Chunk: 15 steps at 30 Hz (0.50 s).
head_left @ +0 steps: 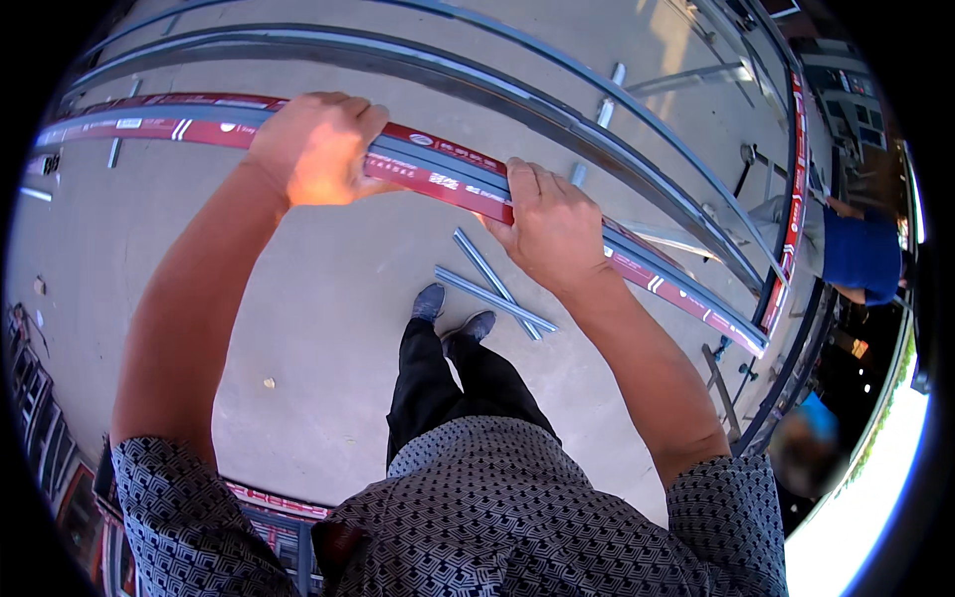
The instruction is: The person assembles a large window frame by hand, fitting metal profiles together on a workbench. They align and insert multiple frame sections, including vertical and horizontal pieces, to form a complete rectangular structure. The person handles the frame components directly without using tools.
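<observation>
A long grey metal profile (438, 161) with red printed film along its sides runs across in front of me, raised at about chest height. My left hand (323, 149) is closed over it left of the middle, fingers wrapped across the top. Further right, my right hand (555, 224) grips the same profile, with the thumb on the near side. Close to the profile's right end stands another red-filmed bar (798, 169); I cannot tell whether the two are joined. Beyond my hands, long dark metal bars (398, 68) run roughly alongside.
Two short metal tubes (497, 297) lie crossed on the floor by my feet. A person in a blue top (860, 254) is at the far right. Stacked profiles (45, 428) line the left edge. More red-filmed pieces (279, 500) lie behind me.
</observation>
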{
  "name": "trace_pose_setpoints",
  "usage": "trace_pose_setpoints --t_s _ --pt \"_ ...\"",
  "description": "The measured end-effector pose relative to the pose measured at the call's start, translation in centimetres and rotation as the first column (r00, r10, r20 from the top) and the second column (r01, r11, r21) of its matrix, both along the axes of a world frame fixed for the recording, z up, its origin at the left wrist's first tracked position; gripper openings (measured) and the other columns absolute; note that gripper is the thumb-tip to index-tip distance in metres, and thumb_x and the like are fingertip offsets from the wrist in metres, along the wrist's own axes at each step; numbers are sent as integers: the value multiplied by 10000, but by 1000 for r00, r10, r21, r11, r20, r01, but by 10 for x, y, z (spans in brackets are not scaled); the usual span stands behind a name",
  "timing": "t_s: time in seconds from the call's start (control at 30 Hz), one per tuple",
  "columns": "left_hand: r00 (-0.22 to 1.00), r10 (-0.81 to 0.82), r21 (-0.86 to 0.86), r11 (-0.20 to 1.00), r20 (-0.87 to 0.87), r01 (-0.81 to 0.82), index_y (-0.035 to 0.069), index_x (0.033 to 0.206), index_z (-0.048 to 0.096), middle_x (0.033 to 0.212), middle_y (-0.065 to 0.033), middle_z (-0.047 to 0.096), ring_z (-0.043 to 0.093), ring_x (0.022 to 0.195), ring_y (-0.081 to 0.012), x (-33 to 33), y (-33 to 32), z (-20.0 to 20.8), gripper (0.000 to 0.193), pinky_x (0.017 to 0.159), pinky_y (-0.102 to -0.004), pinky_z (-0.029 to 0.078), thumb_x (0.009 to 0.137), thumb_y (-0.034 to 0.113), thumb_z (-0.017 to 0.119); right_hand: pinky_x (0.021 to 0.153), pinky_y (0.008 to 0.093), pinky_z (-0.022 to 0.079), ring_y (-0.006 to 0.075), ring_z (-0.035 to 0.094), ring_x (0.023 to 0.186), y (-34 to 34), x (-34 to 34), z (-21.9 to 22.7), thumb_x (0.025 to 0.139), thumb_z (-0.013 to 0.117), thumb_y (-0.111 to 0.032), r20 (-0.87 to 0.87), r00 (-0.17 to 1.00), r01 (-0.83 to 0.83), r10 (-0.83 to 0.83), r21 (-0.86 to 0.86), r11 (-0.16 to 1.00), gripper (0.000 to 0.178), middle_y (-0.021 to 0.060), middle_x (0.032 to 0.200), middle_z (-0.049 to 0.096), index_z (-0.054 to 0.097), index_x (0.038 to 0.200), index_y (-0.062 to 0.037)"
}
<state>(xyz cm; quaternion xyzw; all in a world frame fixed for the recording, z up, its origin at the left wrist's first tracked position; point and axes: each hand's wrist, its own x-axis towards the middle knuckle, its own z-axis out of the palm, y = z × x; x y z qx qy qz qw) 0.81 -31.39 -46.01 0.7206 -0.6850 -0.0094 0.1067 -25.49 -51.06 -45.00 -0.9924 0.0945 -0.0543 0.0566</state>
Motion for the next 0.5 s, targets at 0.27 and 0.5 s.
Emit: trace_pose_setpoints --t_s 0.27,0.5 --pt "999 12 45 999 -32 -11 -1 1158 704 1060 -189 773 758 907 -383 -4 -6 13 657 826 -435 632 709 385 988 852 402 648 312 801 943 -62 -113 0 789 947 -497 -35 980 190 -194 -96 977 658 167 1055 794 701 1154 -8" --pt "999 19 90 996 36 -22 -1 1208 698 1102 -195 774 765 949 -394 -8 -8 17 651 831 -441 639 747 374 965 944 412 637 319 796 1042 -57 -118 -19 708 995 -423 112 966 241 -231 -82 967 706 160 1139 799 698 1214 -30"
